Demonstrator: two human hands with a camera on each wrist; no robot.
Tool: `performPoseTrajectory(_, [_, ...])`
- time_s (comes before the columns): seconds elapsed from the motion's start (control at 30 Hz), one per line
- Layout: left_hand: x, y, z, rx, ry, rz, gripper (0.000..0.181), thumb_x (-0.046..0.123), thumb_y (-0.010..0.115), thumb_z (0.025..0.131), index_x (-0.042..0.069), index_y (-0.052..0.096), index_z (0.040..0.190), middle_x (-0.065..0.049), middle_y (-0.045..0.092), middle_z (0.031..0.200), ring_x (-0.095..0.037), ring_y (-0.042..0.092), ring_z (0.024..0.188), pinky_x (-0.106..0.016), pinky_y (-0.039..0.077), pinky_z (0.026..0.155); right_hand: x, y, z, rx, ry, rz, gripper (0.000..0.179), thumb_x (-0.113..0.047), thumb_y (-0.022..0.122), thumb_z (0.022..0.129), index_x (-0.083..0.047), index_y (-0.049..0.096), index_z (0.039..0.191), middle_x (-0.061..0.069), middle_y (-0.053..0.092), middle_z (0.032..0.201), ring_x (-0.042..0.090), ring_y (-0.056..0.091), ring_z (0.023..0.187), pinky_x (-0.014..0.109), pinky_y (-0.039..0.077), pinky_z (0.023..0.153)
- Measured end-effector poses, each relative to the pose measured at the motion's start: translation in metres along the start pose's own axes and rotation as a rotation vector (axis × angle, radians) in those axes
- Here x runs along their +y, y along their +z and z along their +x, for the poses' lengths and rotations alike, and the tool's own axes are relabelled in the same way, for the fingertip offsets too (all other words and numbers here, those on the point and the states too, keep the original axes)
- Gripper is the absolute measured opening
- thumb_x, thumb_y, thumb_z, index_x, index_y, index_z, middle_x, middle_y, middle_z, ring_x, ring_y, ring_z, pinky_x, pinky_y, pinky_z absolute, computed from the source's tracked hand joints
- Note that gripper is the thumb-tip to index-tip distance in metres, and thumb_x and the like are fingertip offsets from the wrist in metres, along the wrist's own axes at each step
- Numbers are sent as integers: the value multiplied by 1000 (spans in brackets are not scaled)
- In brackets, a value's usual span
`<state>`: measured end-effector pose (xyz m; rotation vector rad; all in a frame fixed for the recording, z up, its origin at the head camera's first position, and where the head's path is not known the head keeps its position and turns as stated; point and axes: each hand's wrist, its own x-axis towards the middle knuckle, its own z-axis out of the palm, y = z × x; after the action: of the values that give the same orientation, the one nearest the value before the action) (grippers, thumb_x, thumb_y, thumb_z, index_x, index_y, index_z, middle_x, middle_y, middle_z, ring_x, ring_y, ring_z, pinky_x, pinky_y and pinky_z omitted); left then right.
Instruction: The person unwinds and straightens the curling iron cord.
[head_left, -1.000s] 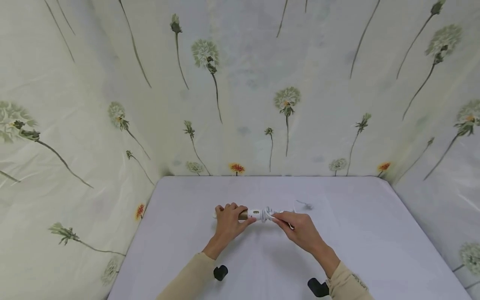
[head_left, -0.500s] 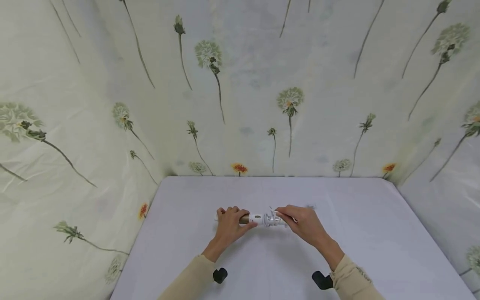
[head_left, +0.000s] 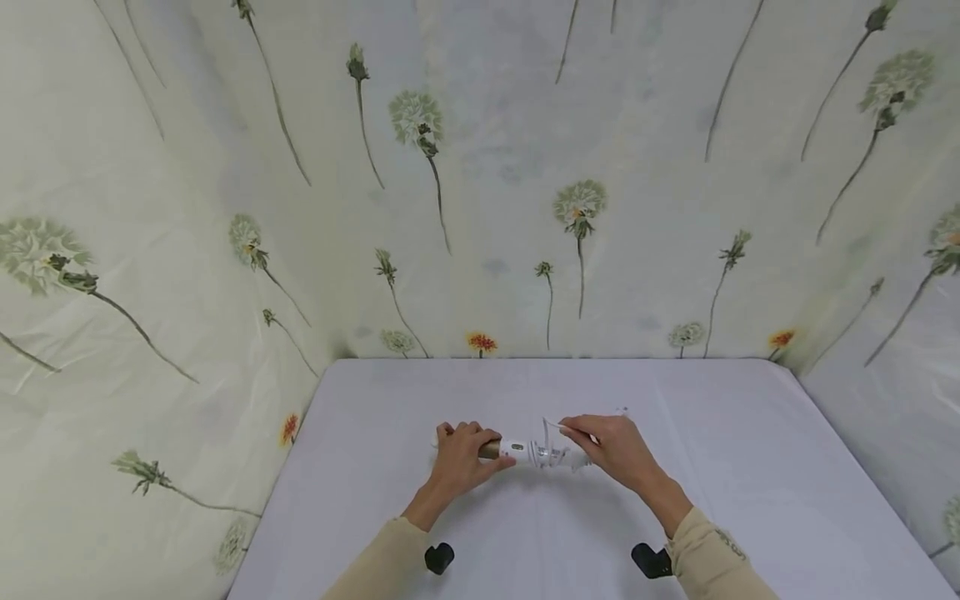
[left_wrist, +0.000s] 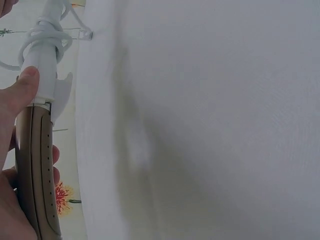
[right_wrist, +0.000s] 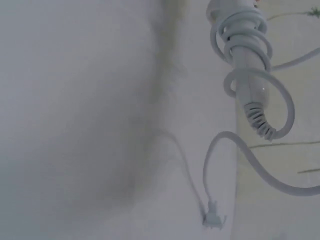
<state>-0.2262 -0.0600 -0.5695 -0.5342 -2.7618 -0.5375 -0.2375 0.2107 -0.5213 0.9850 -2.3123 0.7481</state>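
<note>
Gripping the wand (head_left: 516,451) over the table's (head_left: 750,467) middle, L hand (head_left: 459,460) partly hides its brown handle (left_wrist: 39,170). R hand (head_left: 613,446) pinches the cord (right_wrist: 287,188), pulled farther off vs. 1 sec ago; flowery cloth (head_left: 487,217) hangs far, plug (right_wrist: 212,220) far R.

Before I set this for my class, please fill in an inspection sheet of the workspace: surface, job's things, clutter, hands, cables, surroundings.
Surface: pale-covered table.
Job's things: one brown-and-white handheld appliance.
Clutter: two black pieces low in the head view; kind unclear.
Hands: left hand grips the appliance's brown part; right hand pinches the white cord.
Cables: the cord loops around the appliance's white part; a plug ends it.
Surroundings: flower-print sheeting behind the table and on both sides.
</note>
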Motion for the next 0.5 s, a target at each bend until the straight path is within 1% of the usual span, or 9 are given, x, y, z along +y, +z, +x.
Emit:
performPoseTrajectory(0.13, [0, 1, -3, -19, 15, -24, 47, 61, 66, 76, 24, 71, 104, 7, 60, 83, -9, 45, 73, -40, 23, 79, 5, 5, -7, -20, 61, -1, 16, -13, 75, 79, -13, 75, 95, -6, 74, 84, -6, 52, 60, 14, 42, 55])
performPoseTrajectory(0.27, [0, 1, -6, -43, 25, -43, 48, 64, 64, 77, 25, 71, 105, 7, 60, 84, -8, 46, 74, -39, 21, 79, 13, 10, -16, -21, 118, 26, 15, -14, 74, 80, -13, 75, 95, -6, 73, 83, -8, 42, 55, 12, 37, 52])
performPoseTrajectory(0.5, [1, -3, -4, -51, 43, -80, 50, 65, 61, 78, 24, 70, 106, 7, 60, 86, -8, 45, 75, -37, 21, 78, 28, 10, -24, -29, 203, 76, 16, -15, 72, 82, -13, 75, 98, -6, 73, 82, -5, 36, 52, 17, 34, 49])
